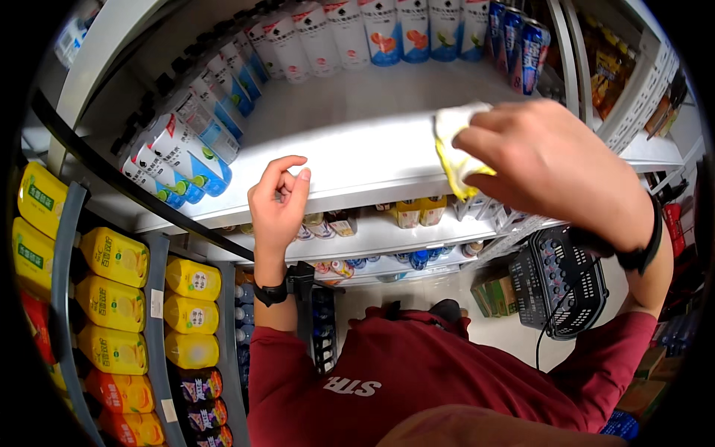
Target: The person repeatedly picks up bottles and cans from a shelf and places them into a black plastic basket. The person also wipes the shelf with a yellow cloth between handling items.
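Observation:
My right hand grips a white and yellow cloth above the front of a white shelf. Part of the cloth is hidden behind my fingers. Near the shelf's front edge is my left hand, empty, its fingers bent and the thumb apart from them. Blue and white bottles with black caps stand in rows to the left of my left hand. More bottles line the back of the shelf. Beyond my right hand, blue drink cans stand at the shelf's right end.
Lower shelves hold small cartons and bottles. A black plastic basket filled with cans or bottles sits by a green carton on the floor. At left, grey racks carry yellow bottles. A black bar crosses the left side.

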`<state>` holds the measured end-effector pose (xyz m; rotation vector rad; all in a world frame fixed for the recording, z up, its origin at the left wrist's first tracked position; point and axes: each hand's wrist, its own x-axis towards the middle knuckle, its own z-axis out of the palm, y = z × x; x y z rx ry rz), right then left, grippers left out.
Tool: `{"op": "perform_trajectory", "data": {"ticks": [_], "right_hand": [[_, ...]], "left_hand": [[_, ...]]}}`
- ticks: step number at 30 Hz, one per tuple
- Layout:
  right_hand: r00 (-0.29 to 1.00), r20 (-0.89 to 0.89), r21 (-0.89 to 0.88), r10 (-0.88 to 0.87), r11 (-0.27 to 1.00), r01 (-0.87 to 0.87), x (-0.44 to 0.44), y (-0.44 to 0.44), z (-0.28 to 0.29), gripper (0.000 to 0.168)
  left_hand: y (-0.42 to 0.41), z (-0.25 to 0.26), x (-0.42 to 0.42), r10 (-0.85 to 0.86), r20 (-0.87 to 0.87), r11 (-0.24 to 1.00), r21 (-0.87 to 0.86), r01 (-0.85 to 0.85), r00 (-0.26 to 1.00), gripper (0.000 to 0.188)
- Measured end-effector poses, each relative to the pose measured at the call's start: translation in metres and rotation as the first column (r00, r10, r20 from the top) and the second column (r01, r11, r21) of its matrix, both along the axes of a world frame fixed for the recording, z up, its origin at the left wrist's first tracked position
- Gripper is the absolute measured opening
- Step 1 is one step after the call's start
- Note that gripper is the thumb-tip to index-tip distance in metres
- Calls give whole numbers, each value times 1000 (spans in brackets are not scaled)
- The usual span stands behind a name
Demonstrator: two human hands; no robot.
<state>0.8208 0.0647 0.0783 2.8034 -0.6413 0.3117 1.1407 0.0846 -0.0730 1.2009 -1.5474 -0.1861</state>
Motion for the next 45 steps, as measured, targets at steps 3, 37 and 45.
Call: {"op": "perform_trajectory", "data": {"ticks": [3, 37, 45], "right_hand": [[999, -38, -176, 31, 984, -37, 50, -45, 11, 24], [974, 199, -334, -107, 927, 170, 302, -298, 17, 61], [987, 155, -479, -40, 871, 111, 273, -224, 20, 55]], "left_hand": [[-9, -2, 42, 61, 2, 994, 85, -61, 998, 9], [-33, -4, 67, 72, -85, 987, 146, -59, 994, 15], [-46, -18, 78, 89, -117, 993, -67, -98, 989, 43]]}}
